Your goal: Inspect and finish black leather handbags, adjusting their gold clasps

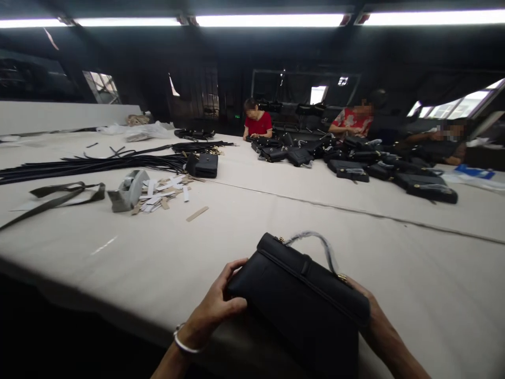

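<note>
A black leather handbag (303,295) with gold fittings and a plastic-wrapped top handle (315,243) lies tilted at the near edge of the white table (276,221). My left hand (215,308) grips its left end, thumb on the front and fingers curled round the side. My right hand (371,316) holds the right end from behind; most of its fingers are hidden by the bag.
To the left lie a tape dispenser (128,190), paper strips (165,192), olive straps (65,192), a bundle of long black straps (98,163) and a small black bag (203,165). Several black bags (355,163) are piled far right, where three people sit working.
</note>
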A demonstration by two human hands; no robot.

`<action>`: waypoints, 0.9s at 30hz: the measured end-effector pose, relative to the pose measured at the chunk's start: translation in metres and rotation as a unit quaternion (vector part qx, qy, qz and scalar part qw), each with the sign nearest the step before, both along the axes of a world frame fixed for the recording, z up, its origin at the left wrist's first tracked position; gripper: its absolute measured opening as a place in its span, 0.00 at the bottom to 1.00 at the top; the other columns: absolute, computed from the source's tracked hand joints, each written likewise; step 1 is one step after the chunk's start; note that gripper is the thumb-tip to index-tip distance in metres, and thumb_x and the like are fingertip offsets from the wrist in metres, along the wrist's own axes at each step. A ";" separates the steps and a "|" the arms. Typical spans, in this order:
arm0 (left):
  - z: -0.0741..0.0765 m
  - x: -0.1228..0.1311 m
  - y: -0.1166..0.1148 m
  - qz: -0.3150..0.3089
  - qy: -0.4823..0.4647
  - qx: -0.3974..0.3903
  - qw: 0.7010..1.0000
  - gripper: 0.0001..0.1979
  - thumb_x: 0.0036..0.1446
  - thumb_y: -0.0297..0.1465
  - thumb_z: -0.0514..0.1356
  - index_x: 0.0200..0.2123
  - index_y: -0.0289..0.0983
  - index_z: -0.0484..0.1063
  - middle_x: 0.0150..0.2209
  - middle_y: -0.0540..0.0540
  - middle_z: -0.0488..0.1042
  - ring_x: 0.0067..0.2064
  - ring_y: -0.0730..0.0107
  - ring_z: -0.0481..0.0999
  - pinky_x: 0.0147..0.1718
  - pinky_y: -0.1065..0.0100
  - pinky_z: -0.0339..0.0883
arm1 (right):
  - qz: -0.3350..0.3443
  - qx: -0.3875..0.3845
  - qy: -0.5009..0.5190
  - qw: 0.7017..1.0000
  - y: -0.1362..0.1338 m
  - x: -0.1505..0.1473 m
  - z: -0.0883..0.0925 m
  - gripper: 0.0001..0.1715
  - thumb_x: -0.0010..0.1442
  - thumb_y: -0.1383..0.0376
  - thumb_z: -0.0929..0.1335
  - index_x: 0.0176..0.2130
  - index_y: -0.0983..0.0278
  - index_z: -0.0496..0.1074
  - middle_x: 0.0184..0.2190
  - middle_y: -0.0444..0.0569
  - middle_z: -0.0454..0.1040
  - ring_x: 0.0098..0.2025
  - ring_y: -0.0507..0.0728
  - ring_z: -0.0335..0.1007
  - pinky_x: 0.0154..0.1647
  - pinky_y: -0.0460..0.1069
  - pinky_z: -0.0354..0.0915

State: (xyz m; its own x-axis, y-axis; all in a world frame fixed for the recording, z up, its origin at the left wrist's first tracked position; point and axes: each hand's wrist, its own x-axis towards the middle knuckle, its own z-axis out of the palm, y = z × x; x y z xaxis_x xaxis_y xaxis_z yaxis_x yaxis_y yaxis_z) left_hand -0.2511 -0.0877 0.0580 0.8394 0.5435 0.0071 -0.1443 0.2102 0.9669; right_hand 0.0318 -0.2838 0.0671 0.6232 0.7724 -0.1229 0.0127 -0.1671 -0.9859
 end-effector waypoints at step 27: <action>0.040 0.030 -0.036 0.036 -0.057 0.225 0.972 0.32 0.57 0.19 0.57 0.62 0.50 0.61 0.59 0.44 0.60 0.55 0.61 0.69 0.50 0.62 0.75 | -0.047 0.034 -0.663 0.747 0.023 -0.082 0.020 0.41 0.58 0.59 0.69 0.66 0.64 0.54 0.52 0.57 0.72 0.52 0.65 0.71 0.47 0.60 0.74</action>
